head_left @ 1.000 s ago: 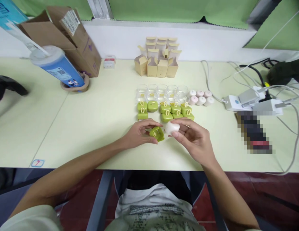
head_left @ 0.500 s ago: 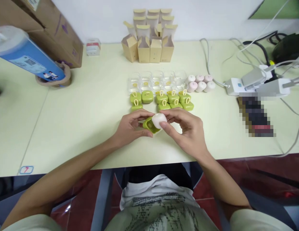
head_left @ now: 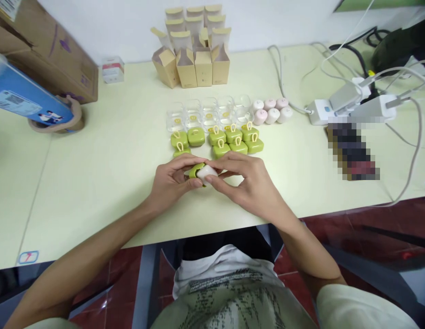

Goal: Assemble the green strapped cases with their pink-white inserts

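My left hand (head_left: pixel 176 179) grips a green case (head_left: pixel 196 171) near the table's front edge. Between thumb and fingers, my right hand (head_left: pixel 241 180) holds a white rounded piece (head_left: pixel 207 173), which sits partly inside the case's opening. Just beyond my hands lie several closed green cases with cream loops (head_left: pixel 238 145). Clear plastic trays (head_left: pixel 209 116) stand in rows behind them. To the right of the trays, several white and pink rounded pieces (head_left: pixel 272 115) form two rows.
Open cardboard boxes (head_left: pixel 186 68) stand at the back. A blue cylinder (head_left: pixel 30 98) in a brown holder and a large carton (head_left: pixel 58 55) are at the left. At the right are a power strip (head_left: pixel 320 112), cables and a pixelated dark object (head_left: pixel 352 151).
The white piece has gone from above the green case's opening to partly inside it, and the case has turned. My hands are closer together. The whole view has shifted.
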Motion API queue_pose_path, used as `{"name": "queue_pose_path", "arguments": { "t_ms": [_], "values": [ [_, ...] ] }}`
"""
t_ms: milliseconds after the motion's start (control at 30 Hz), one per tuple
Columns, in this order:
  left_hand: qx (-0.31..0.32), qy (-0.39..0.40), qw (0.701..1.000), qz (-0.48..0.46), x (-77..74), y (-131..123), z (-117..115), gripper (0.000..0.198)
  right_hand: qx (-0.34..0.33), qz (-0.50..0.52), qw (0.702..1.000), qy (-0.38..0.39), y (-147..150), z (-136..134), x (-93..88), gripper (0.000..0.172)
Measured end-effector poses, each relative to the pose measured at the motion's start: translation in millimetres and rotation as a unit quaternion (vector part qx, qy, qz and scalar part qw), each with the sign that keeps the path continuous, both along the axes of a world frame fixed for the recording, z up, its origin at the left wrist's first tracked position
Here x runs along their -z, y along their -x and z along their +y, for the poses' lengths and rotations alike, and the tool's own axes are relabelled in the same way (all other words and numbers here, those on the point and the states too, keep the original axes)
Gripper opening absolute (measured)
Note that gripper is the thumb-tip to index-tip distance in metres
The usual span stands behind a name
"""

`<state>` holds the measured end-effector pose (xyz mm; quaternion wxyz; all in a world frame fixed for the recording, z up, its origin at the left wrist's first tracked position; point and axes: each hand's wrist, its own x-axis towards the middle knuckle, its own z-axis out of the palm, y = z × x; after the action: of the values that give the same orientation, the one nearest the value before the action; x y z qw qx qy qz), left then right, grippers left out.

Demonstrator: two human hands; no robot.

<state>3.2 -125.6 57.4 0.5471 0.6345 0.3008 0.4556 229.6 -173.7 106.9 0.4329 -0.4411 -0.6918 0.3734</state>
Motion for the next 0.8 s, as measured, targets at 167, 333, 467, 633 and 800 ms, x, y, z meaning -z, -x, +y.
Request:
{"name": "queue_pose_path", "arguments": {
  "t_ms": [167,333,467,633,800],
  "values": [
    [-0.013,-0.005,1.0,0.013,-1.7,0.5,-0.7,0.039,0.026,0.03,0.998,0.05,6.9,-1.4,-1.6,0.025],
    [-0.017,-0.006,1.0,0.025,-5.1,3.3,-1.0,0.04,0.042,0.049,0.995,0.07,12.1,-1.9,-3.6,0.021],
    [-0.02,0.005,0.999,0.04,-5.6,4.3,1.1,0.044,0.043,0.019,0.998,0.039,16.4,0.7,-0.1,0.017],
    [-0.052,-0.002,0.998,0.028,0.7,3.7,2.5,0.059,0.045,-0.023,0.999,-0.011,19.6,1.7,9.0,0.029],
    [-0.069,-0.071,0.995,0.018,0.2,2.1,-0.4,0.059,0.012,0.088,0.996,0.029,24.3,-7.4,21.3,0.037]
  ]
}}
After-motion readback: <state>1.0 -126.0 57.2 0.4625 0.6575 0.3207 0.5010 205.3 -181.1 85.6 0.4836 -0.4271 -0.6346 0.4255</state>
